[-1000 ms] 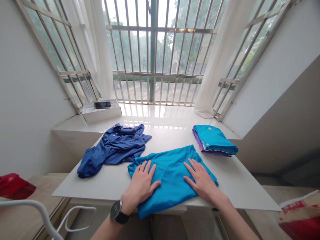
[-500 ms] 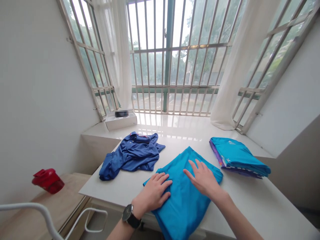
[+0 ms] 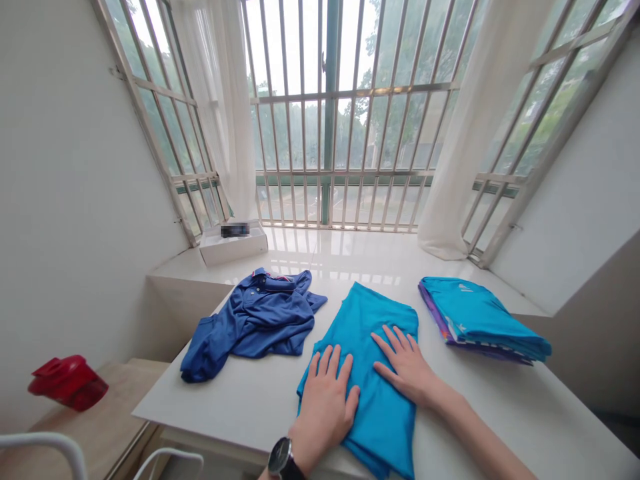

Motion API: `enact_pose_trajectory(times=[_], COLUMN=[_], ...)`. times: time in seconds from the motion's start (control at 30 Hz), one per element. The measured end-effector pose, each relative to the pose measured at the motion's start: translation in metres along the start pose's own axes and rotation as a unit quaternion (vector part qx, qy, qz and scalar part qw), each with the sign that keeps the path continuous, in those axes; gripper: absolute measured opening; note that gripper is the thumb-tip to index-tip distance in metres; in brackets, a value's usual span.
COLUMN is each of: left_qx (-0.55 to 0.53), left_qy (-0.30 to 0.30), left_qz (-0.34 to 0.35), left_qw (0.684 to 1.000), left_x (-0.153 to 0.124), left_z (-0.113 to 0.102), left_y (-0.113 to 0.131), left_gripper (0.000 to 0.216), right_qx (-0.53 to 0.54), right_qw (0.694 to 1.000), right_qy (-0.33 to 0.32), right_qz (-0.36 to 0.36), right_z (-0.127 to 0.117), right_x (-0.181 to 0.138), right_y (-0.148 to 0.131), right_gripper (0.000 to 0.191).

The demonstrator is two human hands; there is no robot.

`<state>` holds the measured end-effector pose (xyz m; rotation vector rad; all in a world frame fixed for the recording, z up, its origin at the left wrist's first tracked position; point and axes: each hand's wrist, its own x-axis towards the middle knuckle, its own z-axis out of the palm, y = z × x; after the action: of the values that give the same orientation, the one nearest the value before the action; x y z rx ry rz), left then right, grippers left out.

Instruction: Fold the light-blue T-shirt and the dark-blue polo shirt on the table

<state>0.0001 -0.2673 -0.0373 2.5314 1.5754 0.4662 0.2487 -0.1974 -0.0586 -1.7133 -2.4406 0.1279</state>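
A turquoise shirt (image 3: 371, 320) lies folded in a long strip on the white table (image 3: 250, 400), running from the near edge toward the window. My left hand (image 3: 327, 402), with a black watch on its wrist, rests flat on the shirt's near left part, fingers spread. My right hand (image 3: 406, 365) lies flat on the shirt's middle right, fingers stretched out. Neither hand holds anything. A crumpled dark blue polo shirt (image 3: 255, 318) lies to the left of the turquoise one.
A stack of folded clothes (image 3: 480, 319), turquoise on top with purple beneath, sits at the table's right. A white box (image 3: 233, 243) stands on the window ledge at the back left. A red object (image 3: 67, 381) rests on a low wooden surface at far left. Barred windows and white curtains behind.
The turquoise shirt has been turned from lying crosswise to lying lengthwise toward the window. Both hands shifted with it and now press it closer together.
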Motion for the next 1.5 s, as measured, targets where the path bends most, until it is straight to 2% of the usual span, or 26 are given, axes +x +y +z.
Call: enact_pose_trajectory(times=[0.1,0.17,0.33,0.47,0.67,0.8,0.9,1.0,1.1,1.2,1.5], left_qx=[-0.004,-0.015,-0.062,-0.067,-0.015,0.000,-0.029,-0.028,-0.014,-0.019,-0.014], left_qy=[0.015,-0.004,-0.104,-0.140,-0.128,-0.136,-0.152,-0.117,-0.078,-0.068,-0.043], left_qz=[-0.025,-0.026,0.019,0.063,0.083,0.144,0.202,0.214,0.201,0.196,0.239], left_qw=[1.000,1.000,0.992,0.986,0.988,0.980,0.967,0.969,0.976,0.978,0.970], left_x=[0.007,0.003,-0.018,-0.020,0.001,0.042,0.082,0.107,0.108,0.103,0.101], left_z=[0.012,0.012,-0.009,-0.023,-0.029,-0.039,-0.038,-0.023,-0.007,0.001,0.004], left_y=[0.014,0.018,0.016,0.014,0.032,0.030,0.016,0.004,0.000,0.001,-0.002], left_gripper=[0.062,0.061,0.060,0.067,0.068,0.064,0.054,0.034,0.018,0.011,0.013], right_qx=[0.015,0.021,0.047,0.056,0.024,0.030,0.068,0.107,0.128,0.138,0.165], right_qw=[0.999,0.999,0.998,0.996,0.994,0.984,0.974,0.971,0.974,0.975,0.974], right_qy=[-0.016,-0.008,0.028,0.047,0.102,0.177,0.214,0.208,0.180,0.172,0.152], right_qz=[-0.031,-0.029,-0.040,-0.046,0.030,0.010,-0.027,-0.047,-0.053,-0.035,-0.011], right_z=[-0.013,-0.014,-0.007,-0.003,0.005,0.004,-0.001,-0.003,-0.001,0.001,-0.004], right_x=[0.029,0.039,0.041,0.043,0.051,0.047,0.043,0.041,0.041,0.041,0.038], right_y=[0.018,0.022,0.023,0.031,0.060,0.071,0.063,0.046,0.032,0.025,0.022], right_gripper=[0.066,0.066,0.065,0.065,0.062,0.051,0.037,0.028,0.025,0.025,0.026])
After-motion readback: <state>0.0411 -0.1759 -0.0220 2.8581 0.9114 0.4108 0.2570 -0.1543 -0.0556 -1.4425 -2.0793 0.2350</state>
